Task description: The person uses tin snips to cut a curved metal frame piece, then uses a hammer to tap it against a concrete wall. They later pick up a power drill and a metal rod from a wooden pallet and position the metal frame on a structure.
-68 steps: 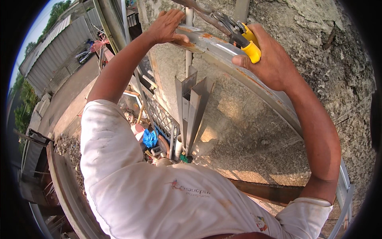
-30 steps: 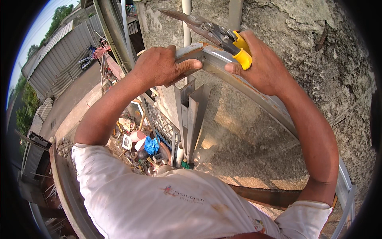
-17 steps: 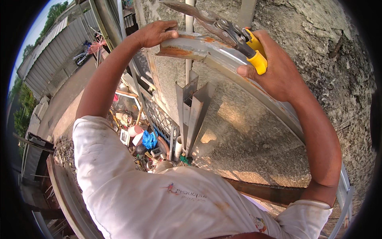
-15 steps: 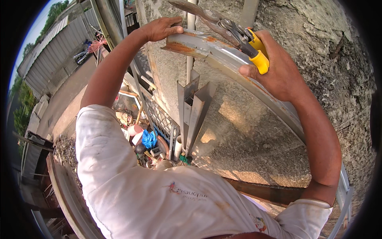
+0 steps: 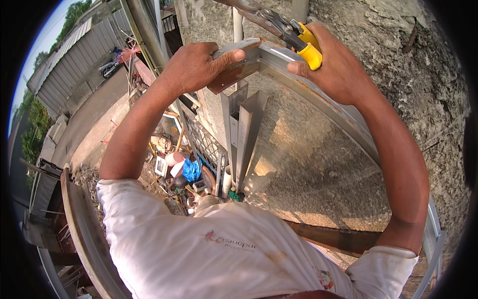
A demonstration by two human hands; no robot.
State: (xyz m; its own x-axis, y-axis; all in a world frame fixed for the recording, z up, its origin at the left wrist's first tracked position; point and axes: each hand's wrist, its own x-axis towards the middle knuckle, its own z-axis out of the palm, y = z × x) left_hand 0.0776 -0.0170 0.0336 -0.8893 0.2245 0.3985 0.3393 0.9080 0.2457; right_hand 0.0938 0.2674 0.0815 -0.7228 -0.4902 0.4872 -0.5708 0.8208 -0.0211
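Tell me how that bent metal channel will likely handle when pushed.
The metal channel is probably stiff along its folded length, yet may flex at the kink beside the left hand. Its thin walls suggest modest weight for its size.

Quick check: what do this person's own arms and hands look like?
Both the left hand and right hand are ungloved, with no watch or bracelet showing. Below short white sleeves, the forearms are bare; the shirt carries a small coloured print and brownish stain.
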